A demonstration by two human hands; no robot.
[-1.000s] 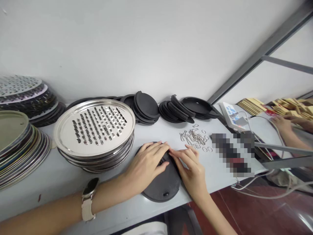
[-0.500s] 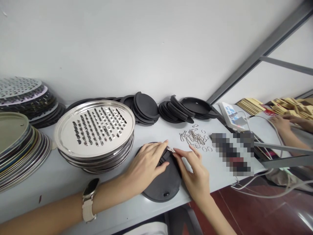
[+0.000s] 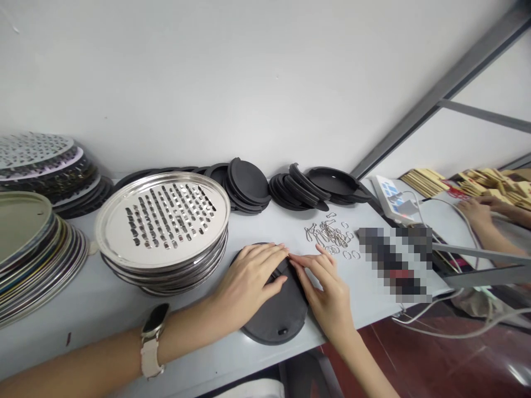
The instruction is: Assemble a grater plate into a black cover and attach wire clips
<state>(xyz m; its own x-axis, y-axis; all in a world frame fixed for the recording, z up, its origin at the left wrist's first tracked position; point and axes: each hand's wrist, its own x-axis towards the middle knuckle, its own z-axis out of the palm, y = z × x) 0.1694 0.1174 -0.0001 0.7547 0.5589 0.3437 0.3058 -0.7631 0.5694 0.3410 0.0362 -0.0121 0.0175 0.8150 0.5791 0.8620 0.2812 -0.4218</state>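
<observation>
Your left hand point(image 3: 251, 282) lies over the far part of the round black disc point(image 3: 276, 318), fingers side by side and thumb apart, with a small black block point(image 3: 282, 269) between them; you cannot tell how firmly it grips. Your right hand point(image 3: 326, 284) presses thumb and forefinger tips together at the block's right end; what they pinch is too small to tell. The disc lies flat near the table's front edge, and your hands hide part of it.

Taking the disc as the centre, a stack of silvery trays point(image 3: 166, 221) stands near at 10 o'clock, its top one set with rows of small dark pieces. At 9 o'clock, well apart, is a stack of thin round plates point(image 3: 45, 265); beyond it, at 10, rises a studded stack point(image 3: 45, 166). 2 clusters of black lids point(image 3: 249, 179) lean at 12 and 1. Small metal clasps and rings point(image 3: 329, 235) lie loose at 1 to 2, and a pixelated patch covers what is at 2 to 3.

The table point(image 3: 249, 365) is pale grey, against a white wall point(image 3: 228, 77). At 2, past a metal frame point(image 3: 415, 119), another person's hands point(image 3: 479, 213) are near wooden pieces point(image 3: 489, 185). The floor point(image 3: 415, 359) is reddish.
</observation>
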